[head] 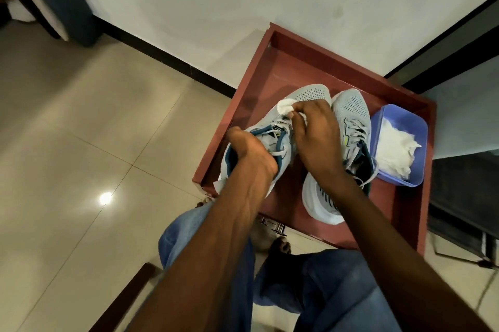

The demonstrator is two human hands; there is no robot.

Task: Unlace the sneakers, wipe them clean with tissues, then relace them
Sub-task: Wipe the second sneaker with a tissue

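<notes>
Two light grey sneakers with teal lining stand in a red-brown drawer (pixel 272 42). My left hand (pixel 248 148) grips the heel collar of the left sneaker (pixel 310 94), fingers inside its opening. My right hand (pixel 313 131) presses a white tissue (pixel 285 107) against that sneaker's upper, near the laces. The right sneaker (pixel 351 107) lies beside it, tilted with its white sole (pixel 318 204) toward me, laces still threaded. My right forearm crosses over it.
A blue plastic tub (pixel 388 115) holding white tissues (pixel 397 150) sits at the drawer's right side. The drawer's metal handle (pixel 272 226) faces me. My jeans-clad knees and bare feet are below. Tiled floor spreads to the left, a white wall behind.
</notes>
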